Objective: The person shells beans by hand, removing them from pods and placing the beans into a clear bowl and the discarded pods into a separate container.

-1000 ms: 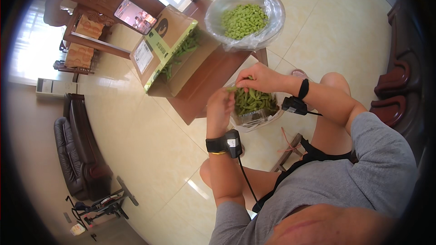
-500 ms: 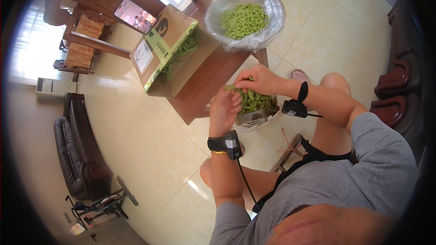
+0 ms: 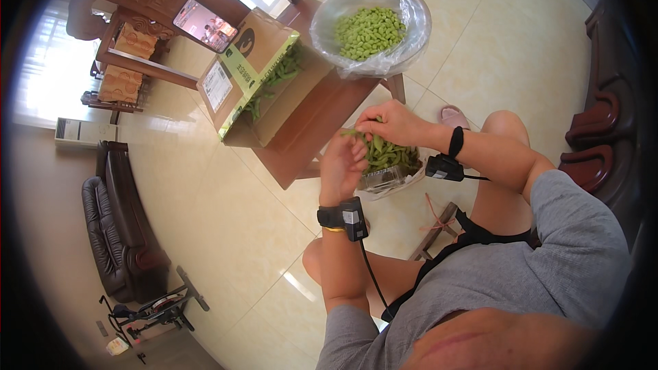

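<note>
My left hand (image 3: 343,164) and my right hand (image 3: 387,122) meet over a container of green bean pods (image 3: 391,157) that sits between my knees. Both hands pinch the same green pod (image 3: 356,135) between their fingertips. A wrist strap with a small black device sits on each forearm. Beyond the hands, a clear bag-lined bowl of shelled green beans (image 3: 370,31) rests on a brown wooden table (image 3: 312,133).
An open cardboard box (image 3: 257,79) with green pods inside lies on the table's left part. A phone (image 3: 205,24) leans against wooden chairs (image 3: 130,62) behind it. A dark sofa (image 3: 116,226) and an exercise bike (image 3: 154,308) stand at left, dark wooden seating (image 3: 600,130) at right.
My left hand has risen slightly toward my right hand, and both now close on one pod above the container. The rest has not moved.
</note>
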Demonstrator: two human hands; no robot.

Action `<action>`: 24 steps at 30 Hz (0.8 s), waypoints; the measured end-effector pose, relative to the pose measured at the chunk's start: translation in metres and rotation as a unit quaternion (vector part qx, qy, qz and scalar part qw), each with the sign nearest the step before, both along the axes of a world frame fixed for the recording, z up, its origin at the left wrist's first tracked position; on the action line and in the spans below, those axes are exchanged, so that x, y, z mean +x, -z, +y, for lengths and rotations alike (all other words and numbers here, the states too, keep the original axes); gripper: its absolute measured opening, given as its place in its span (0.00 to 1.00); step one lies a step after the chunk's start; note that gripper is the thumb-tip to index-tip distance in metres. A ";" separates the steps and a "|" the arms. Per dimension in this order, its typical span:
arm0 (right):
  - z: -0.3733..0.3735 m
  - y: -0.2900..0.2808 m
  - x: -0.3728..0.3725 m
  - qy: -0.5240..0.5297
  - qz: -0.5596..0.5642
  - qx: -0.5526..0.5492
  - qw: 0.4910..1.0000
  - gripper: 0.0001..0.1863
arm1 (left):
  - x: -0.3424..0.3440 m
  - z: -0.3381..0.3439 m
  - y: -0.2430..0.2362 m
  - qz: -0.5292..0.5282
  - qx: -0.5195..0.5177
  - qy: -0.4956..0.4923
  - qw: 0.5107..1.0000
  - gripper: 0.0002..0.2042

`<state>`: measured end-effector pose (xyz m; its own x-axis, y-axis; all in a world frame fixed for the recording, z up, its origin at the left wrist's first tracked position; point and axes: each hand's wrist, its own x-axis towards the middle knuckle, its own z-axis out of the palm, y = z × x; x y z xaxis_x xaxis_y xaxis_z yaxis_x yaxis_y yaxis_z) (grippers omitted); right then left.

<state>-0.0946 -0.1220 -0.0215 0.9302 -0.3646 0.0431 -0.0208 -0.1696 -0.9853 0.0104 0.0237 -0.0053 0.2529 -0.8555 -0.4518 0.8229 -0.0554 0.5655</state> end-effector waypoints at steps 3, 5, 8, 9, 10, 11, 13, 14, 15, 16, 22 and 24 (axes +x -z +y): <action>0.000 -0.001 0.003 0.011 -0.010 -0.019 1.000 0.08 | -0.001 -0.001 -0.002 0.031 -0.008 -0.005 0.999 0.04; 0.001 0.001 0.004 0.011 -0.030 0.006 0.999 0.08 | -0.001 -0.001 -0.002 0.039 -0.019 -0.004 0.999 0.05; 0.001 -0.001 0.004 0.005 -0.034 0.012 0.999 0.08 | 0.002 0.000 -0.002 0.045 -0.036 0.005 0.998 0.05; 0.001 -0.002 0.003 0.004 -0.034 0.012 0.999 0.08 | 0.003 0.001 -0.003 0.035 -0.035 0.009 0.999 0.04; 0.001 -0.003 0.003 0.001 -0.035 0.011 0.999 0.08 | 0.003 0.001 -0.003 0.025 -0.034 0.013 0.999 0.04; 0.001 -0.003 0.003 -0.002 -0.036 0.011 0.999 0.08 | 0.004 0.002 -0.003 0.025 -0.033 0.013 0.999 0.04; 0.002 -0.002 0.003 -0.006 -0.032 -0.003 0.999 0.08 | 0.004 0.003 -0.002 0.006 -0.040 0.014 0.999 0.03; 0.001 -0.002 0.001 -0.007 -0.029 -0.019 0.999 0.08 | 0.004 0.003 -0.002 0.006 -0.040 0.014 0.999 0.03; 0.001 -0.002 0.001 -0.007 -0.029 -0.020 0.999 0.08 | 0.004 0.002 -0.002 0.003 -0.040 0.019 0.999 0.02; 0.001 0.000 0.001 -0.004 -0.018 -0.018 1.000 0.08 | 0.004 0.002 -0.002 0.000 -0.039 0.023 0.999 0.02; 0.004 0.004 -0.001 0.004 0.029 0.040 0.999 0.10 | -0.001 -0.003 0.001 -0.075 0.003 -0.007 0.997 0.05; 0.005 0.002 -0.001 0.006 0.043 0.059 0.997 0.10 | -0.004 -0.004 -0.002 -0.108 0.014 -0.007 0.994 0.06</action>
